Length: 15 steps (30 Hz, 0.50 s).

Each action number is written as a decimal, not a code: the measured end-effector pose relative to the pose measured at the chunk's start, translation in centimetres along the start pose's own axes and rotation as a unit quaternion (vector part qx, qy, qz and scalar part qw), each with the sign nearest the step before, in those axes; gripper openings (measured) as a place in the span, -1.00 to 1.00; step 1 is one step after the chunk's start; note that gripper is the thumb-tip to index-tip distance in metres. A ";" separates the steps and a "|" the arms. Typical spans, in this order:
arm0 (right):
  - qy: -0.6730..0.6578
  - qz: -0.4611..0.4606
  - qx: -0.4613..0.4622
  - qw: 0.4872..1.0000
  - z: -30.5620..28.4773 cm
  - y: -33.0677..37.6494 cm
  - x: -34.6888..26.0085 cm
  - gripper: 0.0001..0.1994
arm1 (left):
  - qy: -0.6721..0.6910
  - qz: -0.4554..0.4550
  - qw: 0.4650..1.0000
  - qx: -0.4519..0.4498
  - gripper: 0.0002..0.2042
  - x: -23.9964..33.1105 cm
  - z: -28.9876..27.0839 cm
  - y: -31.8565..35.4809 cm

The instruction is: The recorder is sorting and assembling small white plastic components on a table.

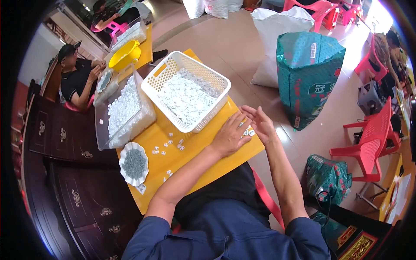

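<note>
My left hand (229, 136) lies palm down near the right edge of the yellow table (208, 162), fingers stretched out. Beside it my right hand (262, 125) is held cupped and open at that edge, with its fingertips close to the left hand's. Several small white pieces with dark marks (248, 131) lie between the two hands, partly hidden under the left fingers. More of these small white pieces (180, 147) are scattered left of my left forearm. A white perforated plastic basket (210, 113), filled with small white parts, stands just beyond my left hand.
Left of the basket is a clear plastic bin (149, 113) of white pieces. A scalloped white dish (141, 178) holds small grey parts. A yellow colander (130, 53) stands farther back near a seated person (78, 80). Green sacks (303, 82) and a red chair (368, 147) are at right.
</note>
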State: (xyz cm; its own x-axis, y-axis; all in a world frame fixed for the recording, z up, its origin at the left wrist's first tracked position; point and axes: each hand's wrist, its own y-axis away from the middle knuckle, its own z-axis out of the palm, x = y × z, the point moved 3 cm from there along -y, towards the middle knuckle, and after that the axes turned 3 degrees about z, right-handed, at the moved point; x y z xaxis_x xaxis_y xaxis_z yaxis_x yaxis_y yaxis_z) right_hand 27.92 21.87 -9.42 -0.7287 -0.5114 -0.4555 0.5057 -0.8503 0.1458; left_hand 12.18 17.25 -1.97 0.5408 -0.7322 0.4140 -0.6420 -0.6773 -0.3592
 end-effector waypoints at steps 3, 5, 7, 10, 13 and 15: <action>-0.017 -0.004 0.005 1.000 -0.1 0.2 0.2 -0.37 | 0.024 -0.003 1.000 -0.001 -0.36 0.4 -0.4 0.6; -0.037 0.000 0.005 0.999 -0.3 0.6 0.4 -0.38 | 0.031 -0.020 0.999 0.007 -0.34 0.7 -1.0 1.3; -0.055 0.009 0.002 0.998 -0.1 1.0 0.7 -0.38 | 0.035 -0.042 0.998 0.018 -0.32 0.9 -2.0 2.2; -0.047 0.004 -0.006 0.999 0.1 1.4 0.8 -0.37 | 0.031 -0.072 0.997 0.021 -0.26 1.0 -2.7 3.2; -0.040 0.010 -0.020 0.999 0.4 1.0 0.4 -0.36 | -0.004 -0.087 0.996 0.025 -0.19 0.9 -2.3 3.3; -0.049 0.002 -0.016 0.999 0.4 0.8 0.2 -0.35 | -0.015 -0.106 0.994 0.039 -0.23 0.7 -1.2 2.3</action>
State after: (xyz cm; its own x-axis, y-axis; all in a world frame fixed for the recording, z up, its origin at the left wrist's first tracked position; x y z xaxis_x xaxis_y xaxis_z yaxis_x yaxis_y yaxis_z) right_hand 27.96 21.01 -9.02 -0.7674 -0.5253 -0.3676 0.5220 -0.8448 0.1176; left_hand 10.38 15.27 -1.52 0.6758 -0.5737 0.4628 -0.4689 -0.8191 -0.3305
